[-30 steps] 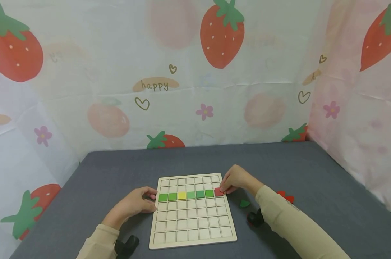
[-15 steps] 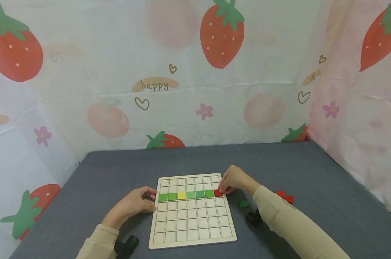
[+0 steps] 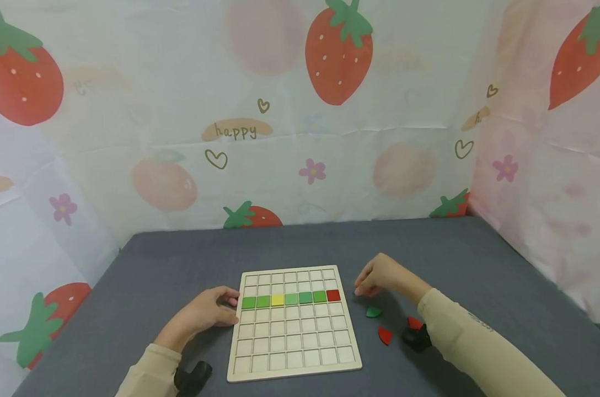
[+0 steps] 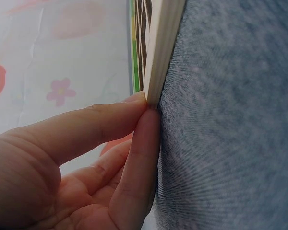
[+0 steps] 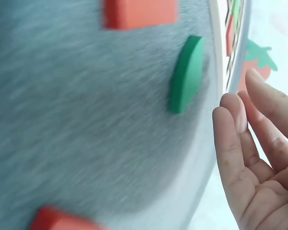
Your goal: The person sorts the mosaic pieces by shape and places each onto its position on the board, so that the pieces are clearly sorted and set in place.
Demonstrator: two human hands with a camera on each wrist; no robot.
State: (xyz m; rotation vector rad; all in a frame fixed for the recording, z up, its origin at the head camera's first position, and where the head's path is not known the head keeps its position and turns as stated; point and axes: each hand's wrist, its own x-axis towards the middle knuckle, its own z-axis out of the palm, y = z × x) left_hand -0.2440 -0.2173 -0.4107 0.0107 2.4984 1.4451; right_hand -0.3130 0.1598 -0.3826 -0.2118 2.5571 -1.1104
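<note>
A pale wooden grid board (image 3: 294,325) lies on the dark table, one row filled with square tiles: several greens, a yellow tile (image 3: 277,300) and a red tile (image 3: 333,295) at the right end. My left hand (image 3: 209,310) holds the board's left edge; in the left wrist view, thumb and finger (image 4: 103,122) meet at its rim. To the right of the board hovers my right hand (image 3: 376,275), fingers loosely bent, nothing between them. Just below it is a green wedge-shaped piece (image 3: 373,312), which the right wrist view shows lying on the cloth.
A red wedge-shaped piece (image 3: 385,335) lies right of the board. Another red piece (image 3: 415,323) is partly covered by the black wrist strap (image 3: 417,338) on my right arm. A strawberry-printed curtain (image 3: 260,165) stands behind the table (image 3: 181,248).
The right hand has let go of the red tile, now flat in the row's last cell, and moved off to the right. The left hand stays at the board's edge.
</note>
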